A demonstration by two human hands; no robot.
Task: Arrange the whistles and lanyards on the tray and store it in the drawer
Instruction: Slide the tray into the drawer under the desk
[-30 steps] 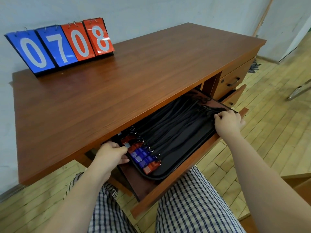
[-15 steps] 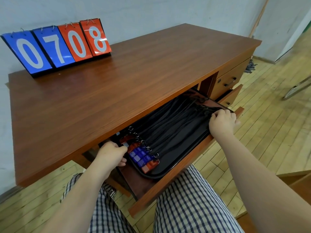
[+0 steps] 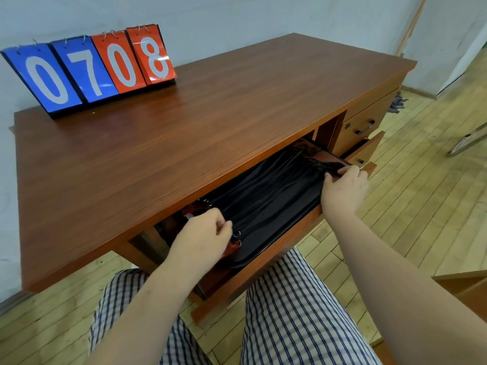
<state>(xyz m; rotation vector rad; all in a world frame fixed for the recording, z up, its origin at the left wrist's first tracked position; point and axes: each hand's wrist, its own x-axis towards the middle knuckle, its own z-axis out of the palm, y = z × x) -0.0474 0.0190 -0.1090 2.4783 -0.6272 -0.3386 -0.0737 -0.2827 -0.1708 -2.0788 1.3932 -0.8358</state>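
The left hand (image 3: pixel 203 237) is curled loosely over the whistle end of the tray (image 3: pixel 266 248), fingers bent together above the row of whistles (image 3: pixel 234 245), of which only a red one and a few metal rings show past the knuckles; whether that grip pinches a whistle or merely rests on the row I cannot tell. The right hand (image 3: pixel 344 187) sits at the opposite end, its fingertips (image 3: pixel 349 170) closed on the bunched ends of the black lanyards (image 3: pixel 266 191) near the tray's far corner. Between the two hands the lanyards lie stretched side by side along the tray, so its long axis runs from the left hand up and away to the right hand, roughly parallel with the front edge of the surface (image 3: pixel 210 122). The tray already lies inside the open drawer (image 3: pixel 297 233), partly tucked under the surface, with the drawer front between it and the person's lap. Judging by this, arranging is nearly finished and closing the drawer remains. That push would go away from the body, across the tray's long axis, so both hands must first come clear and back to the drawer front; each is about equally near it. Loose lanyard ends by the right hand could catch on the drawer's edge. A flip scoreboard (image 3: pixel 89 69) stands on the surface, well apart.
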